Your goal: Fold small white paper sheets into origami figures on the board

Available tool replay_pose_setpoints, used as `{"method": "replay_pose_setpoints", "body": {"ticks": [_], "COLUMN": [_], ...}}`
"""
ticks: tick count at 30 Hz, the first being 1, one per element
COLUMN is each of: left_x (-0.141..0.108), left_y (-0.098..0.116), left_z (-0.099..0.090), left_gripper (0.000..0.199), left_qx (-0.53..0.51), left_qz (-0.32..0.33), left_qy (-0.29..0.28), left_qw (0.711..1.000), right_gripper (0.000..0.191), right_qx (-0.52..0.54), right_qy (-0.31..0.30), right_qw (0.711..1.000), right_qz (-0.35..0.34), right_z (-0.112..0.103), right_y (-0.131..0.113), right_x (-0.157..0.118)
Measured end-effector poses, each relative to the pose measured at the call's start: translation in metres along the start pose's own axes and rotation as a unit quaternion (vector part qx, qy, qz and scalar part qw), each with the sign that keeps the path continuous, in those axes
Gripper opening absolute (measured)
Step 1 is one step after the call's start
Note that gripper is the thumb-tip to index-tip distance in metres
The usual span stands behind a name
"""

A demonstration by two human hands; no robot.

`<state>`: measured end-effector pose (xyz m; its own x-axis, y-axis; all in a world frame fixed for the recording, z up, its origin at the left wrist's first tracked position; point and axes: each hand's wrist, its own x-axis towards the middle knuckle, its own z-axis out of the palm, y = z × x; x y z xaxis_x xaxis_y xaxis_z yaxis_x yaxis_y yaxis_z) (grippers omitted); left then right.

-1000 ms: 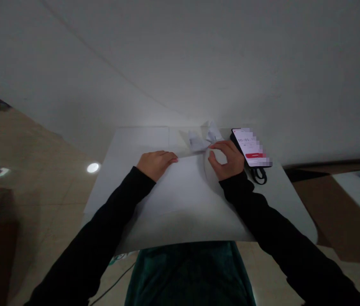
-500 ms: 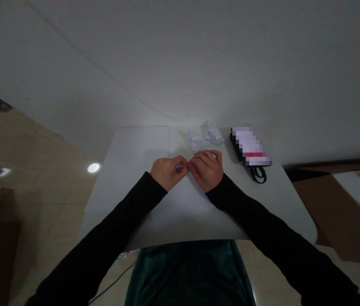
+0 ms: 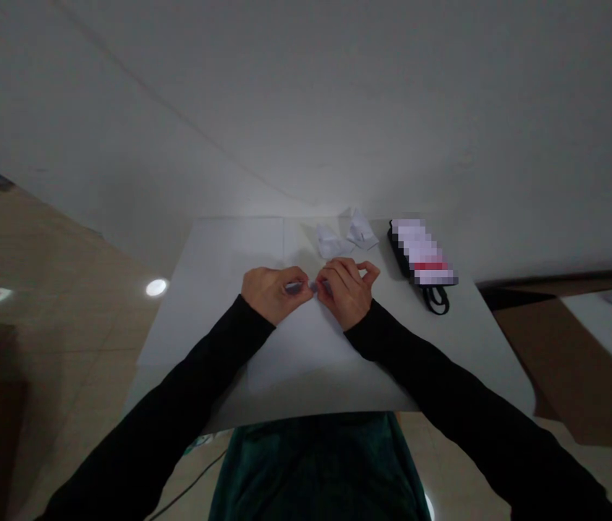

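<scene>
A small pale piece of paper (image 3: 313,288) is stretched between my two hands above the table; most of it is hidden by fingers. The thumb and index finger of my left hand (image 3: 273,291) pinch its left end. On the other side my right hand (image 3: 348,289) pinches the right end, with its other fingers curled. Just beyond the right hand lie a folded white paper (image 3: 330,242) and another folded paper (image 3: 362,230). Beneath the left hand spreads a flat white sheet (image 3: 219,268).
The white table (image 3: 463,354) meets a pale wall (image 3: 306,108) at its far edge. A black item with a blurred pale top (image 3: 422,250) and a loop strap (image 3: 436,299) lies at the right. A brown box (image 3: 555,362) stands beyond the table's right side.
My left hand has moved slightly left and the gap between the hands has widened. A bit of pale paper now shows between the fingertips. The view has shifted a little.
</scene>
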<state>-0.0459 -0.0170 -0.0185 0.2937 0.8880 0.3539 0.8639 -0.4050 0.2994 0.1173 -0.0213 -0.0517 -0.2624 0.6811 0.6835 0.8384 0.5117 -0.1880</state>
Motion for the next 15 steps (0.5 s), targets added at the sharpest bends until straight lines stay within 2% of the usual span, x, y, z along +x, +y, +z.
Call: {"method": "replay_pose_setpoints", "body": {"ticks": [3,9,12,15], "left_x": [0.002,0.009,0.010,0.011], "left_y": [-0.004,-0.022,-0.037,-0.062], "left_z": [-0.001,-0.003,-0.006,-0.010], "left_gripper": [0.020,0.014,0.014,0.013], "left_qx": [0.014,-0.054,-0.100,-0.151], "left_qz": [-0.009,-0.054,-0.079,-0.106], "left_qy": [0.001,-0.075,-0.066,-0.042], "left_qw": [1.000,0.994,0.990,0.982], "right_gripper": [0.011,0.011,0.010,0.009], "right_qx": [-0.008,0.000,0.001,-0.007], "right_qy": [-0.013,-0.009,0.018,0.027], "right_qw": [1.000,1.000,0.999,0.996], "right_qz": [0.006,0.019,0.044,0.087], "right_z": [0.001,0.006,0.007,0.009], "right_y": [0.002,0.009,0.017,0.030], "right_x": [0.001,0.000,0.000,-0.002]}}
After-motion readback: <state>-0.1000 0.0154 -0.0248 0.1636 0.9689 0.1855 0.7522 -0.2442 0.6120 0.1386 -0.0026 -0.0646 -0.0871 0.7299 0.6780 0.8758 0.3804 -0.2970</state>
